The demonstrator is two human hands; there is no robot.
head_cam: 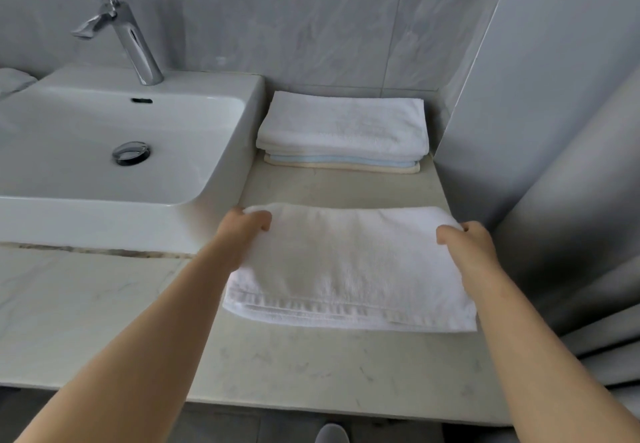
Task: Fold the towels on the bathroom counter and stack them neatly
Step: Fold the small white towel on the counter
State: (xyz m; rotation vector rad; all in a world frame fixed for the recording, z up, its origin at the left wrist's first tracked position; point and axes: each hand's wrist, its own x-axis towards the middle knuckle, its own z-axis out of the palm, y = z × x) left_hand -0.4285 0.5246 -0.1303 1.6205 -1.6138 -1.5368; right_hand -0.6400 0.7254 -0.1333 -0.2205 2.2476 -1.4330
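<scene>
- One folded white towel (349, 269) lies at the table's (311, 366) front
- Two hands: left hand (244, 226) and right hand (469, 240) each grip a far corner
- One stack (343, 131) behind it: white, blue, cream layers

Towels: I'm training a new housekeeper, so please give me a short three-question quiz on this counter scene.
1. True or false: the left hand and right hand grip the front towel at its far corners.
2. Where is the stack relative to the sink? A left of it; B right of it, by the back wall; C inside it.
3. Fill in: the stack's bottom towel is ____ in colour.
Key: 1 true; 2 B; 3 cream.
</scene>
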